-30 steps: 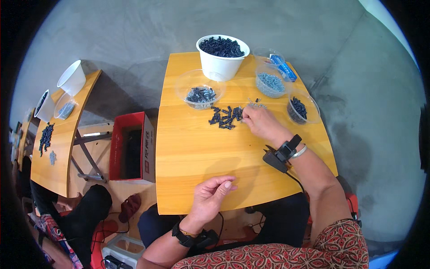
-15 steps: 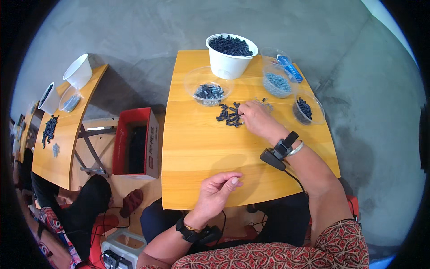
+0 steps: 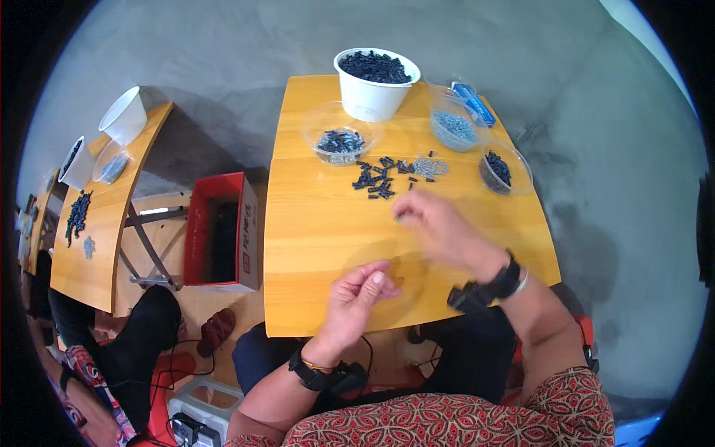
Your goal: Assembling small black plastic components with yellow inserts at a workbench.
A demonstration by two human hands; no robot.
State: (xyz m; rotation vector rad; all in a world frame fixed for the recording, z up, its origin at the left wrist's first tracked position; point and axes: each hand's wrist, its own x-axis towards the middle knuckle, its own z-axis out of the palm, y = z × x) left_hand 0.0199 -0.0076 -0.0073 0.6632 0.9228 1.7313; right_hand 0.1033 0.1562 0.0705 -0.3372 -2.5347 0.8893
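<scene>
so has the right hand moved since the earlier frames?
Yes: the right hand has moved toward the person, farther from the white bucket on the table.

Left hand (image 3: 351, 299) is hovering over the near part of the table (image 3: 313, 231), thumb bending toward curled fingers, right hand (image 3: 438, 225) is pinching above the table's middle, forearms (image 3: 538, 316) are slanting inward.

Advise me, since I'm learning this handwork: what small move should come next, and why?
Probably bring the bare right hand toward the bare left hand. The right one, slightly blurred, seems to pinch a small dark piece, while the left's thumb and fingers are drawn close together nearby, over the near part of the yellow wooden table; whether they hold anything is unclear.
</scene>
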